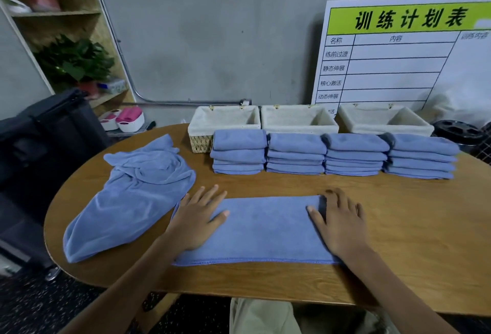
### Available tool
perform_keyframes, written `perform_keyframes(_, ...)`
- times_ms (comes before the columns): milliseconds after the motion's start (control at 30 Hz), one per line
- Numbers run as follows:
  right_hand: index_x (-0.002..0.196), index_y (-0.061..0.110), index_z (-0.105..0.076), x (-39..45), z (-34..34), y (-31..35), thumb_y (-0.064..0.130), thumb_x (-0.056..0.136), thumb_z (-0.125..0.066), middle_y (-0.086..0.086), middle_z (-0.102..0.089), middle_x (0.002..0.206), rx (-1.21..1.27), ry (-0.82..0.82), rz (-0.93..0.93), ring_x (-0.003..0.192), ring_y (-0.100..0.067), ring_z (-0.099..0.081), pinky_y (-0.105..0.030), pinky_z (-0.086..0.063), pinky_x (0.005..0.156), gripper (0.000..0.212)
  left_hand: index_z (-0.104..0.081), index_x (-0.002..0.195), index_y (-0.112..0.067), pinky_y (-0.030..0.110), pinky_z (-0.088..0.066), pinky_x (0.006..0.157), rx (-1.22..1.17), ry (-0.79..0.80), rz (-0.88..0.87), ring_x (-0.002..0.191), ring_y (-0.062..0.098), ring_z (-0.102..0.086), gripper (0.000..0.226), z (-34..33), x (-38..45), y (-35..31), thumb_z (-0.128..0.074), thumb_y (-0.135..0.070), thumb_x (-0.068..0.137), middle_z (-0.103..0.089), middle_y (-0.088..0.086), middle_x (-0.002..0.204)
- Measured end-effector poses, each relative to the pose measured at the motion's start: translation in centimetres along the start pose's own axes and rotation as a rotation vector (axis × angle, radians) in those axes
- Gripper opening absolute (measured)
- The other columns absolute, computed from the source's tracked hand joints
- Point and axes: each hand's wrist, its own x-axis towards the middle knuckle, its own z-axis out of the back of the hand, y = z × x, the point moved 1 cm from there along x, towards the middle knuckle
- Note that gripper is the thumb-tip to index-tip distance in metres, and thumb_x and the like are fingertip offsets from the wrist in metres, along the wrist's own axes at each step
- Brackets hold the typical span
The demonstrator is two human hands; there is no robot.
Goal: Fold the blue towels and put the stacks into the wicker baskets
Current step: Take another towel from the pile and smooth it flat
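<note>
Wooden table [398,240], towel [265,230], towel heap [132,195], stacks [332,155], baskets [299,119]

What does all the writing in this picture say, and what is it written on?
All on the white board leaning against the wall:
"训练计划表" on its green header
"名称"
"内容"
"练前过渡"
"静态伸展"
"核心激活"
"动态伸展"
Right column heading: too blurred to read.
Bottom row: hidden behind a basket.
Box on the shelf: print too small to read.

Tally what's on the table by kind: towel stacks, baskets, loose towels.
Folded towel stacks: 4
Wicker baskets: 3
Half-folded towel under both hands: 1
Crumpled towel pile: 1
Total: 9
</note>
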Motion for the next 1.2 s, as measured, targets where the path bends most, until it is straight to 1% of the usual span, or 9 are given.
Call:
perform_keyframes(200,0.116,0.01,-0.061,-0.6,0.8,0.8,0.058,0.097,-0.04,-0.012,-0.053,0.118,-0.043,0.002,-0.079,0.111,-0.031,-0.051,-0.044,-0.042,0.091,0.055,-0.02,0.159,-0.032,0.049,-0.012,0.123,0.034,0.019,-0.051,0.155,0.023,-0.003,0.103,0.6,0.4,-0.7,0.008,-0.084,0.075,-0.006,-0.003,0.168)
perform_keyframes(367,0.116,0.016,-0.052,-0.2,2.4,-0.7,0.039,0.099,-0.054,-0.004,-0.064,0.107,0.325,-0.003,-0.095,0.104,-0.028,-0.059,-0.042,-0.042,0.089,0.029,-0.043,0.15,-0.026,0.038,-0.032,0.114,-0.202,-0.093,-0.288,0.14,0.013,-0.037,0.061,1.3,4.0,-5.9,-0.03,-0.06,0.1,-0.038,-0.008,0.152)
perform_keyframes(467,0.1,0.015,-0.043,0.3,3.5,-3.4,0.032,0.095,-0.064,0.001,-0.056,0.078,0.561,0.001,-0.093,0.075,-0.025,-0.056,-0.036,-0.038,0.06,0.027,-0.049,0.144,-0.026,0.022,-0.039,0.103,-0.525,-0.016,-0.367,0.126,0.007,-0.052,0.045,1.9,7.9,-13.3,-0.049,-0.043,0.103,-0.054,-0.009,0.139)
perform_keyframes(567,0.095,0.012,-0.039,0.8,4.2,-7.1,0.024,0.09,-0.073,0.001,-0.047,0.07,0.726,-0.063,-0.093,0.062,-0.015,-0.045,-0.028,-0.036,0.056,0.036,-0.051,0.14,-0.03,0.02,-0.044,0.099,-0.804,0.142,-0.354,0.116,0.005,-0.06,0.041,1.7,12.4,-20.4,-0.058,-0.039,0.1,-0.065,-0.008,0.124)
perform_keyframes(733,0.1,0.012,-0.038,1.5,5.1,-13.3,0.019,0.085,-0.079,-0.001,-0.044,0.067,0.89,-0.113,-0.135,0.054,-0.005,-0.04,-0.018,-0.035,0.051,0.044,-0.055,0.136,-0.022,0.009,-0.045,0.086,-0.842,0.348,-0.447,0.098,-0.009,-0.061,0.038,1.3,17.0,-29.0,-0.06,-0.032,0.1,-0.07,-0.004,0.111)
perform_keyframes(833,0.103,0.018,-0.039,1.9,5.0,-16.3,0.02,0.084,-0.08,-0.009,-0.056,0.074,0.91,-0.116,-0.134,0.062,-0.012,-0.052,-0.026,-0.044,0.056,0.045,-0.059,0.131,-0.022,0.01,-0.045,0.084,-0.845,0.378,-0.489,0.093,-0.013,-0.061,0.035,0.7,19.3,-32.4,-0.063,-0.034,0.098,-0.07,-0.014,0.101)
perform_keyframes(933,0.115,0.029,-0.042,2.0,4.5,-18.6,0.027,0.084,-0.079,-0.013,-0.067,0.092,0.957,-0.087,-0.147,0.082,-0.03,-0.066,-0.053,-0.055,0.073,0.048,-0.061,0.13,-0.022,0.02,-0.05,0.09,-0.851,0.403,-0.502,0.1,0.001,-0.067,0.036,0.0,21.2,-35.1,-0.065,-0.033,0.097,-0.074,-0.002,0.108)
perform_keyframes(1033,0.128,0.038,-0.039,1.7,4.4,-19.9,0.031,0.086,-0.077,-0.019,-0.066,0.09,0.94,-0.109,-0.154,0.081,-0.032,-0.066,-0.059,-0.053,0.073,0.057,-0.063,0.129,-0.019,0.02,-0.052,0.086,-0.873,0.387,-0.532,0.094,0.006,-0.068,0.035,-0.2,21.8,-36.9,-0.069,-0.026,0.095,-0.077,0.003,0.097)
perform_keyframes(1200,0.136,0.032,-0.033,0.7,5.1,-21.3,0.031,0.088,-0.075,-0.005,-0.056,0.067,0.831,-0.093,-0.167,0.056,-0.007,-0.054,-0.022,-0.042,0.05,0.065,-0.066,0.123,-0.015,0.019,-0.05,0.086,-0.917,0.33,-0.557,0.089,0.003,-0.066,0.03,-0.8,22.0,-37.7,-0.07,-0.021,0.094,-0.074,-0.003,0.086)
